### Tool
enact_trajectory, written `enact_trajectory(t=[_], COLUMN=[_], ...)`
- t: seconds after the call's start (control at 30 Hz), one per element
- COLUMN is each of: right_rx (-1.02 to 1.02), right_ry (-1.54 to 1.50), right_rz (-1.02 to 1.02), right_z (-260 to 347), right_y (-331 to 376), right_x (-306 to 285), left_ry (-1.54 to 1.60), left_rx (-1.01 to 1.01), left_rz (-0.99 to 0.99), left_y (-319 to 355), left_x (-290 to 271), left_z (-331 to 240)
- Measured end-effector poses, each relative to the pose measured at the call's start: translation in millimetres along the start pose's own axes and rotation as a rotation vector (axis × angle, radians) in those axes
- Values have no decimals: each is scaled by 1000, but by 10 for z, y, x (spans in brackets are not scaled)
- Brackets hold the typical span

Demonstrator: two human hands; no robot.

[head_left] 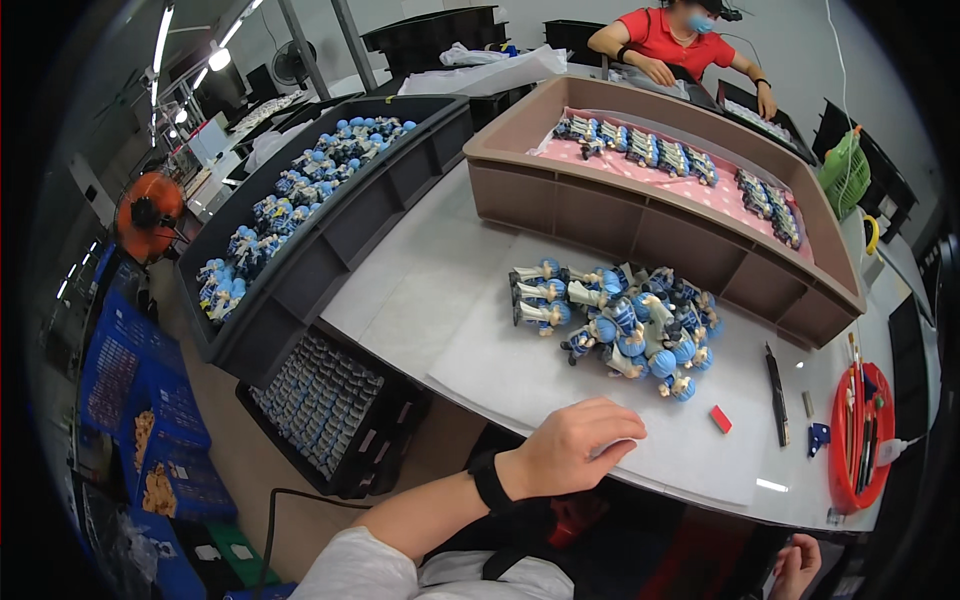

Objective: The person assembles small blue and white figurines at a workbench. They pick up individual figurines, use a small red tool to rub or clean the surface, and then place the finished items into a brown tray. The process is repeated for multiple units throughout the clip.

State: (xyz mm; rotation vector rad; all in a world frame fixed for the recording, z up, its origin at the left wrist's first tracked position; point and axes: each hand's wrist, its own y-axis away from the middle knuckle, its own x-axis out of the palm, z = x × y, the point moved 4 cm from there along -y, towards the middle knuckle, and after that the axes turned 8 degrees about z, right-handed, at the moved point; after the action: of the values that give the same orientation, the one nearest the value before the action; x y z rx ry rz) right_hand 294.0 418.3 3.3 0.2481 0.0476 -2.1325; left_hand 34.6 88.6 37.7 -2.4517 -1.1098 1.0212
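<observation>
The left hand (575,447)'s grip was narrow, seemingly empty; the right hand (797,567)'s, I couldn't tell. Careless reaching could have toppled the piled blue-haired figurines (625,316).

Overhead now, fluorescent tubes (162,38) blaze away beside a glowing round lamp (219,59)! Pale grey wall (785,38) at the back, dull floor (212,395) below, and there's an orange fan (135,216) left of our white worktable (400,285).
</observation>
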Motion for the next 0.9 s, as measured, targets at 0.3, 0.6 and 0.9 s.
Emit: enact_trajectory(t=[0.3, 0.6, 0.9], right_rx=[-374, -282, -317], right_ry=[-214, -212, -161], right_rz=[516, 621, 653], right_z=[731, 823, 761], right_y=[-457, -651, -682], right_x=[2349, 3002, 2971], left_ry=[-462, -751, 98], left_rx=[129, -162, -480], left_rz=[-13, 234, -9], left_y=[-298, -325, -38], left_x=[-878, -1020, -892], left_z=[-160, 557, 201])
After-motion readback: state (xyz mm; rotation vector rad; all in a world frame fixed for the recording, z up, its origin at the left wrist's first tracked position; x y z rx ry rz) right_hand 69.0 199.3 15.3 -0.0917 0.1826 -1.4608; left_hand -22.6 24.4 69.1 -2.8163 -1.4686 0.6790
